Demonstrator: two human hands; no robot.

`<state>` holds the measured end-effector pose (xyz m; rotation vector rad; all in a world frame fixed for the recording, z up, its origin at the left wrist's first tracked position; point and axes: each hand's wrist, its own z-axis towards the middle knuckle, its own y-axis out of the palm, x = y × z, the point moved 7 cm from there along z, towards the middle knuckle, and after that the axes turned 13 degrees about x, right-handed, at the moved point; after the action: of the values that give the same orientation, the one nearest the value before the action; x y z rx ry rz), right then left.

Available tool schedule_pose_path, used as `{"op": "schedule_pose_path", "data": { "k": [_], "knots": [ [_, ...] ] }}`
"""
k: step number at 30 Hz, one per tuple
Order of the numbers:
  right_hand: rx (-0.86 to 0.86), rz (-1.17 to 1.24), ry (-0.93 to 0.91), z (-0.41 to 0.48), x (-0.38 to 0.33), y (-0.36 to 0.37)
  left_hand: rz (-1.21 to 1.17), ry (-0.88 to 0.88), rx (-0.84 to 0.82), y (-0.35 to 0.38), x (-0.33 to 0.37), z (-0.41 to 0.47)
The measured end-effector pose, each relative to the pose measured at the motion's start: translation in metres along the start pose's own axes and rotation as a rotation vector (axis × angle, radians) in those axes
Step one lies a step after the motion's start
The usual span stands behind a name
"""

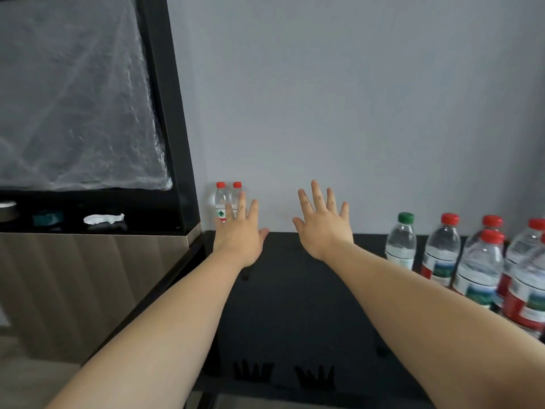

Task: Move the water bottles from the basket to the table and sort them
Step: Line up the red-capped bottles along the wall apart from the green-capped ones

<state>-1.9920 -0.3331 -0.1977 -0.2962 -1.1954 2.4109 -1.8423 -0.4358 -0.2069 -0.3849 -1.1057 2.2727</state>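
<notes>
Both my arms reach out over the black table [295, 290] with fingers spread and nothing in them. My left hand [240, 231] hovers in front of two small red-capped water bottles [221, 202] that stand upright against the wall at the table's back left corner. My right hand [323, 225] is held open above the back middle of the table. At the right stand one green-capped bottle [401, 243] and several larger red-capped bottles [477, 261] with red labels, crowded together. The basket is not in view.
A black-framed screen covered in plastic film [73, 98] leans at the left over a dark shelf [88, 219] with small items on it. A grey wall [354, 98] closes the back. Bare table surface lies between my arms.
</notes>
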Motion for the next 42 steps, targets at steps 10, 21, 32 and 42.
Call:
{"op": "schedule_pose_path", "data": {
  "k": [10,21,32,42],
  "knots": [
    [0.019,-0.039,0.031,-0.094,0.078,-0.028,-0.046,0.119,0.010,-0.018,0.108,-0.067],
    [0.137,-0.100,0.197,-0.151,0.211,-0.053,-0.175,0.359,0.038,-0.021,0.259,-0.094],
    [0.170,-0.196,0.391,-0.187,0.345,-0.066,-0.372,0.530,0.095,-0.017,0.395,-0.096],
    [0.162,-0.157,0.337,-0.171,0.369,-0.047,-0.283,0.502,0.176,0.001,0.447,-0.081]
  ]
}}
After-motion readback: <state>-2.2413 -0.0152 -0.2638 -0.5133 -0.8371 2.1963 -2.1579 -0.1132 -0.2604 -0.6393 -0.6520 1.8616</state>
